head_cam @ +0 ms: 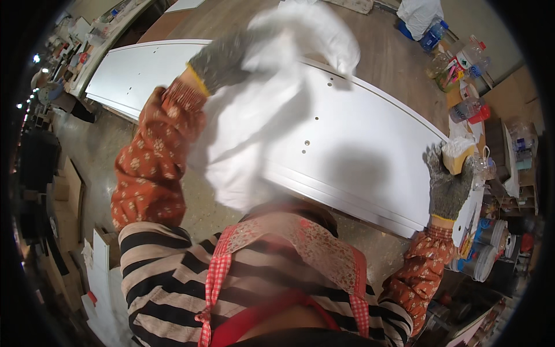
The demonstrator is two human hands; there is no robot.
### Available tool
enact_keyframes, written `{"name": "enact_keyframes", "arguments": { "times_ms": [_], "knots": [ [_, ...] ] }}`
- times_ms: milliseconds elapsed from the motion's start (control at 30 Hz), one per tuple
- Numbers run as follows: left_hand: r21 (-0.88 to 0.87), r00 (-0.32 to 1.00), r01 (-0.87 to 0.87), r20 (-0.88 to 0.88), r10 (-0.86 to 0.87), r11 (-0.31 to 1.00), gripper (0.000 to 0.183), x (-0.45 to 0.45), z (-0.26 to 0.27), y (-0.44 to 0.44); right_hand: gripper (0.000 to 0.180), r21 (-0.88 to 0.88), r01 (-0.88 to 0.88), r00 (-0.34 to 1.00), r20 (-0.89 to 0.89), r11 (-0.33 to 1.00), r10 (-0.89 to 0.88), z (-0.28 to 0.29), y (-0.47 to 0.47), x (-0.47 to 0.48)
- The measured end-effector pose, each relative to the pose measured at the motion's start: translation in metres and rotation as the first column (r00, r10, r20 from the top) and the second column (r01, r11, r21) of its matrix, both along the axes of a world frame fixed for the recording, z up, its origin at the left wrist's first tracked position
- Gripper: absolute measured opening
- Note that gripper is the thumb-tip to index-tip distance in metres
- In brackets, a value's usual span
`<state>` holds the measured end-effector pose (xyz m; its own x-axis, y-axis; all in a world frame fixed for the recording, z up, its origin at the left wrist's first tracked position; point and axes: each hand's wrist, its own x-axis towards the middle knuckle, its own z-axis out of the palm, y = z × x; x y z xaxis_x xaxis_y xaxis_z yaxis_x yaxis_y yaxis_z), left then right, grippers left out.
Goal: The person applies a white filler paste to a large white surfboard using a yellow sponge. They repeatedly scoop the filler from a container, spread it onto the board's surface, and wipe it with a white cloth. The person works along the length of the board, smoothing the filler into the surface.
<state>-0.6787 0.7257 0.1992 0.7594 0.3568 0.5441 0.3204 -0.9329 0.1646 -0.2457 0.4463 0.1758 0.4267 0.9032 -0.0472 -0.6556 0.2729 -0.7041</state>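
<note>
My left hand (227,58), in a dark grey knit glove with a yellow cuff edge, grips a large white cloth (247,130). Cloth and glove are blurred, and the fingers are partly hidden in the folds. Beneath the cloth lies a long white panel (373,117) with several small drilled holes and a grooved near edge. At the panel's right end, my right hand (448,191), gloved alike, holds a yellowish block (457,162) with crumpled clear plastic at its top. A shadow falls on the panel left of that hand.
The panel rests on a wood-toned worktable (390,56). Plastic bottles (466,56) and a red cup (480,114) line its right side. Clear tubs (479,260) stand lower right. Boards (67,208) lean at the left. Another person (65,97) is at the far left bench.
</note>
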Motion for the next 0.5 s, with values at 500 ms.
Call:
{"name": "enact_keyframes", "arguments": {
  "times_ms": [500],
  "knots": [
    [-0.537,0.796,-0.512,-0.004,0.606,0.670,0.039,-0.044,-0.032,-0.016,0.062,0.035,-0.251,0.963,0.114,0.967,0.246,-0.007,0.002,-0.032]
  ]
}}
